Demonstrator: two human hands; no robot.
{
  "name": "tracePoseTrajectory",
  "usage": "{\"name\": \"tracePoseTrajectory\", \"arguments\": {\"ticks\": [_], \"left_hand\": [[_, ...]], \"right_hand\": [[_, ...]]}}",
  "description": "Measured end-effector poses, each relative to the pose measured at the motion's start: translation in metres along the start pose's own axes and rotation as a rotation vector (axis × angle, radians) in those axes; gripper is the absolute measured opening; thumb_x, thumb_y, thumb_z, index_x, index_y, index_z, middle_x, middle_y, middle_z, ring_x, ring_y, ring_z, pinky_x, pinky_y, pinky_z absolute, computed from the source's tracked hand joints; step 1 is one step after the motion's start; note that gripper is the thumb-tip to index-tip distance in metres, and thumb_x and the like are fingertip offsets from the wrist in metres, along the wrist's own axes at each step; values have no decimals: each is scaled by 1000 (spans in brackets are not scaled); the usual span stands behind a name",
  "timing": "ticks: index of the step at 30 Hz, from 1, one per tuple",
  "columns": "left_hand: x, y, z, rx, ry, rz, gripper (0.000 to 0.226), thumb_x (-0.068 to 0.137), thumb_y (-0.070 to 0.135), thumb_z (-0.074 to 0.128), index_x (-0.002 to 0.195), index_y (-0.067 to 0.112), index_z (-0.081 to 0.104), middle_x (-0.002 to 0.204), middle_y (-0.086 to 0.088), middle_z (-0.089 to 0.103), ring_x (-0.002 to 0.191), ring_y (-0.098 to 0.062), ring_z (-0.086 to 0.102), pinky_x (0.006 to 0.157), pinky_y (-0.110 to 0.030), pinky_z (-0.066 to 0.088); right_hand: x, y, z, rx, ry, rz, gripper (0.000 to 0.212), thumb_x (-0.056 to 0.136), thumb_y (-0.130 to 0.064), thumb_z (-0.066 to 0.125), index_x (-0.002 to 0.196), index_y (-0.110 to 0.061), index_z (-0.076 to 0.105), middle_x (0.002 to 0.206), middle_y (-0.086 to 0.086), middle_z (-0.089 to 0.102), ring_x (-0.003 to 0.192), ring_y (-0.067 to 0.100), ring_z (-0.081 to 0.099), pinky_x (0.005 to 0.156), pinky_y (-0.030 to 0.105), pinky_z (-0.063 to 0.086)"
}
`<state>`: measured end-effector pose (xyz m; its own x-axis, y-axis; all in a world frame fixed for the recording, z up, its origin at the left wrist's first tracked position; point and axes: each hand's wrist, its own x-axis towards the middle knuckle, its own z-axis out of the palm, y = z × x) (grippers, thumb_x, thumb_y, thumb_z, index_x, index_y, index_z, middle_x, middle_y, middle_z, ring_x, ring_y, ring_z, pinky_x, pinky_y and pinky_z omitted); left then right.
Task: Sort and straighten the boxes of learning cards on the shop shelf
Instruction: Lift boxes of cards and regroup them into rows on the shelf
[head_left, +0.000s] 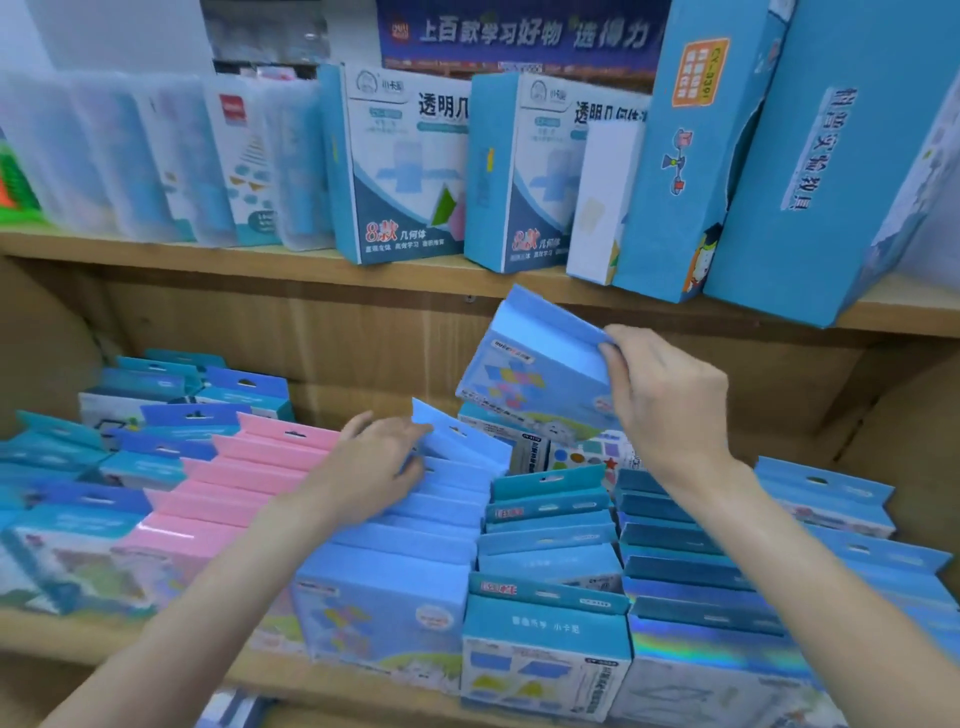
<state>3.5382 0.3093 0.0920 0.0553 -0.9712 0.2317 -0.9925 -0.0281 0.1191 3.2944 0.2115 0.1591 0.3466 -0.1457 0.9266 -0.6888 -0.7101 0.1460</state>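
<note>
My right hand (670, 395) grips a light blue box (540, 364) of learning cards by its top edge, fingers curled over the flap, and holds it tilted in the air above the back of the lower shelf (78, 636). My left hand (374, 467) lies flat with straight fingers on the row of light blue boxes (415, 525), its fingertips touching the hanging flap of the box at the back of that row. Just left of this row stands a row of pink boxes (234, 483), and to its right a row of teal boxes (550, 540), then a darker blue row (685, 566) with a shiny rainbow front. More blue boxes fill the far left and far right of the shelf. On the upper shelf (260, 257) stand clear plastic cases (130, 156), two blue-and-white boxes (410, 166), and tall blue cartons (810, 171) leaning to the right.
</note>
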Motion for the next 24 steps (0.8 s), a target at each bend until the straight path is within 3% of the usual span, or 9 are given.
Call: {"name": "tracePoseTrajectory", "arguments": {"ticks": [3, 4, 7, 9, 12, 17, 20, 22, 24], "left_hand": [[3, -5, -1, 20, -66, 4, 89, 67, 60, -2, 133, 21, 42, 132, 7, 48, 129, -6, 33, 110, -30, 4], [2, -6, -1, 17, -55, 12, 90, 66, 62, -3, 133, 21, 42, 130, 8, 49, 129, -7, 34, 110, -31, 4], [-3, -10, 0, 37, -4, 25, 94, 62, 62, -8, 131, 24, 44, 127, 9, 50, 126, -7, 36, 110, -31, 3], [-8, -13, -3, 52, 19, 24, 94, 62, 62, -10, 131, 26, 45, 127, 12, 50, 126, -5, 36, 109, -30, 1], [-14, -19, -4, 19, 40, 38, 93, 64, 63, -9, 129, 27, 47, 129, 14, 49, 125, -4, 36, 109, -28, 0], [-12, -28, -5, -39, -15, 34, 91, 63, 66, -8, 123, 29, 50, 129, 17, 50, 124, -2, 38, 108, -28, 2], [-9, -31, -6, -47, -24, 37, 96, 62, 73, -10, 122, 30, 51, 126, 18, 51, 124, 0, 38, 109, -28, 2], [-9, -33, -8, -44, -5, 32, 114, 54, 83, -23, 121, 31, 53, 122, 18, 53, 121, 2, 39, 109, -27, 0], [-10, -34, -8, -39, 18, 24, 124, 49, 82, -32, 122, 31, 55, 120, 17, 54, 120, 1, 41, 109, -26, 0]], "right_hand": [[10, -21, 19, 6, -222, 51, 28, 58, -7, 80, 80, -5, 62, 63, 7, 63, 46, 29, 58, 34, 26, 39], [14, -27, 27, 16, -315, 70, 31, 58, -8, 82, 82, -5, 62, 66, 8, 64, 49, 31, 59, 37, 29, 42], [24, -44, 53, 90, -607, 119, 16, 90, -17, 55, 103, -9, 58, 91, 9, 68, 80, 35, 62, 62, 41, 51], [26, -52, 72, 190, -716, 132, 21, 96, -21, 43, 109, -11, 57, 96, 11, 67, 89, 35, 60, 71, 43, 50], [27, -64, 100, 325, -825, 156, 23, 95, -21, 46, 112, -13, 59, 101, 13, 67, 94, 34, 60, 75, 43, 50], [21, -76, 135, 513, -1019, 169, 12, 90, -16, 56, 98, -13, 63, 94, 7, 68, 89, 24, 61, 79, 42, 51], [23, -66, 135, 603, -999, 281, 18, 91, -13, 54, 109, -12, 60, 99, 7, 68, 89, 19, 61, 84, 35, 50], [23, -48, 126, 579, -941, 334, 26, 93, -16, 52, 118, -10, 57, 108, 6, 66, 96, 17, 60, 88, 31, 49], [17, -23, 121, 403, -980, 303, 29, 93, -20, 51, 119, -8, 56, 114, 10, 63, 104, 24, 59, 91, 37, 48]]}}
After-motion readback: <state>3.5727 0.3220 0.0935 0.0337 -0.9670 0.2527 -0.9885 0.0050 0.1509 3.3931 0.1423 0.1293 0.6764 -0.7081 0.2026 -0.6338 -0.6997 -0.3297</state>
